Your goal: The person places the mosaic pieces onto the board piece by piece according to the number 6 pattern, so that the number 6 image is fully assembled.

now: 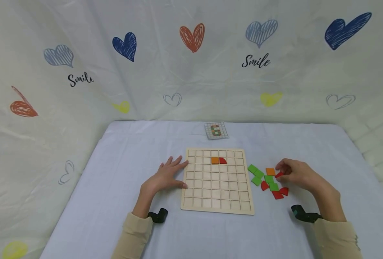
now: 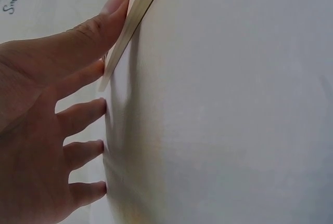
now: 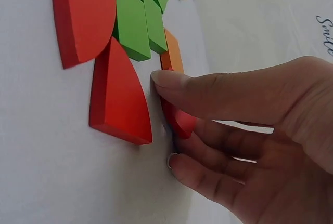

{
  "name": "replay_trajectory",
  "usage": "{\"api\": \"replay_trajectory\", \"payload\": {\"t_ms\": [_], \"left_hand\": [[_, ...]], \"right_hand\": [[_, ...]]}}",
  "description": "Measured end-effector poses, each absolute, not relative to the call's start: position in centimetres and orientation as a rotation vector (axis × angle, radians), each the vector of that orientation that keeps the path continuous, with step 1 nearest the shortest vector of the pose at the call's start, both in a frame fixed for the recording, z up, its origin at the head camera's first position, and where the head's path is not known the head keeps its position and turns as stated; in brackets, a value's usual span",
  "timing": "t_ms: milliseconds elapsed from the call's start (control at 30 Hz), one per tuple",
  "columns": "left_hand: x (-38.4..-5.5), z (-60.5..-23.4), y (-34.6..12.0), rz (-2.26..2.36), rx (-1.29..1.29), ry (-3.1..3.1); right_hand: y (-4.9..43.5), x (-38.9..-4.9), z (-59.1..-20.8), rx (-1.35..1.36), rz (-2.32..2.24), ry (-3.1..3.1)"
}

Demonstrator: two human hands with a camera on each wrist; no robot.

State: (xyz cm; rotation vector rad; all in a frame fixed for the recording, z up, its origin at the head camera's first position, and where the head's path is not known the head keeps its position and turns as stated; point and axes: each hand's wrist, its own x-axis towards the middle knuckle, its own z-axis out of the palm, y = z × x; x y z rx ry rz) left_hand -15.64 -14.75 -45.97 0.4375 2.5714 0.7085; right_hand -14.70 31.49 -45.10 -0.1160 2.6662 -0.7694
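A light wooden grid board (image 1: 215, 184) lies flat on the table. In its upper part sit an orange square tile (image 1: 215, 160) and a red quarter-circle tile (image 1: 223, 160), side by side. My left hand (image 1: 166, 177) is spread at the board's left side, thumb (image 2: 112, 13) and index finger touching that edge. To the right of the board, my right hand (image 1: 297, 174) pinches a red quarter-circle block (image 3: 179, 120) between thumb and fingers. Close by it are loose green squares (image 1: 269, 179), an orange square (image 1: 270, 171) and red quarter-circles (image 1: 284, 191).
Behind the board lies a small card (image 1: 216, 130) printed with a coloured "6" on a grid. A white cloth (image 1: 139, 144) covers the table. A pale curtain (image 1: 223, 79) with hearts and "Smile" lettering hangs at the back and left.
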Motion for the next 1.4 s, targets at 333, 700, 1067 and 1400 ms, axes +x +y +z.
{"api": "replay_trajectory", "payload": {"t_ms": [333,700,1067,1400], "left_hand": [[-15.6,-45.9,-14.8,0.710,0.446,2.572],[-15.6,-45.8,-14.8,0.714,0.456,2.571],[-15.5,-45.6,-14.8,0.704,0.453,2.567],[-15.6,-45.7,-14.7,0.701,0.436,2.562]], "right_hand": [[31.3,-14.7,-45.0,-0.152,-0.772,2.645],[31.7,-14.3,-44.1,-0.186,-0.751,2.635],[31.1,-14.3,-43.7,-0.186,-0.830,2.740],[30.4,-14.3,-43.6,-0.196,-0.891,2.792]]}}
